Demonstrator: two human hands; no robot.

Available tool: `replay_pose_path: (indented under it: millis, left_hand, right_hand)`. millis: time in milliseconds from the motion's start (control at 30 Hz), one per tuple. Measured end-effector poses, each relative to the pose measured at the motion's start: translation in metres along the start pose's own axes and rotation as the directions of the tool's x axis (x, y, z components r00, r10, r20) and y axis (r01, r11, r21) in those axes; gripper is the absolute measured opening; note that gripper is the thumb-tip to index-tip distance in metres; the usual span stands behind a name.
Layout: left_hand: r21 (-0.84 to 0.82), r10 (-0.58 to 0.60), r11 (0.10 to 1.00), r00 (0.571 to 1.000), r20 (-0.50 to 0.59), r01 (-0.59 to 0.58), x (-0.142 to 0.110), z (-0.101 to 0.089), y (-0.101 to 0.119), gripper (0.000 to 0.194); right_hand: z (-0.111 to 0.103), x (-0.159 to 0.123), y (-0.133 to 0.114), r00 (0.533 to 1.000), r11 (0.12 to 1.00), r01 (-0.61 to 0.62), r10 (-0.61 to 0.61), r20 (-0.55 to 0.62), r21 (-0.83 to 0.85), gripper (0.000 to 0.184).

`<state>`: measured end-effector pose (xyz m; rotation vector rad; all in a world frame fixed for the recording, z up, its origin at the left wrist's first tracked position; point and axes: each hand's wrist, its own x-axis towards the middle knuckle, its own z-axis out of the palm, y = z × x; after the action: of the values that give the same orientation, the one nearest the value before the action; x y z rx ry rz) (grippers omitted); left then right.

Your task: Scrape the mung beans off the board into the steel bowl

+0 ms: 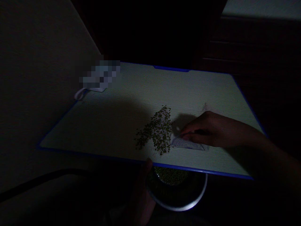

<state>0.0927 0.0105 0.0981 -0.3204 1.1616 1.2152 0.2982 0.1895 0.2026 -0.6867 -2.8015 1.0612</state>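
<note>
Small green beans, like mung beans (162,128), lie in a loose heap on a pale board-like tabletop (117,125) with a blue rim. My right hand (207,128) pinches a clear plastic protractor (188,144), which rests on the surface just right of the heap. Below the near edge is a metal-rimmed bowl (192,204) with more green beans in it. My left hand (144,197) grips the bowl's left side, its thumb up by the blue rim. Most of its fingers are hidden in the dark.
A white strap (80,94) hangs from a blurred-out pale object (101,77) at the table's far left corner. A wall (42,78) runs along the left. A dark cable or bar (47,179) curves at lower left. The scene is very dim.
</note>
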Motion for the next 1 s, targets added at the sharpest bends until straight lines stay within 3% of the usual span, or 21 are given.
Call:
replay_pose_path:
  millis: [200,500,700,867,1000]
  left_hand:
    - [-0.06,-0.016,0.998,1.0,-0.026,0.015,-0.003,0.008,0.003,0.026]
    - [-0.016,-0.036,0.999,0.998,0.05,0.037,0.003,0.001,0.001,0.03]
    - [-0.023,-0.046,0.999,0.996,0.08,0.048,0.002,0.001,-0.001,0.027]
    - [-0.023,0.007,1.0,0.994,0.107,-0.005,0.003,0.003,0.001,0.026]
    - [-0.026,-0.003,1.0,1.0,0.01,0.003,0.001,0.004,0.003,0.032]
  right_hand:
    - [-0.004,-0.002,-0.003,1.0,0.999,-0.031,0.031,-0.006,0.015,0.028]
    - [0.0,-0.006,-0.006,0.989,0.996,-0.036,0.023,0.149,0.086,0.028]
    - [0.009,0.001,-0.011,0.987,0.992,-0.016,-0.004,0.163,0.124,0.022]
    - [0.007,0.002,-0.018,0.966,0.972,-0.209,0.188,0.178,0.109,0.022]
    - [-0.006,-0.009,-0.002,0.916,0.91,-0.375,0.336,0.218,0.174,0.036]
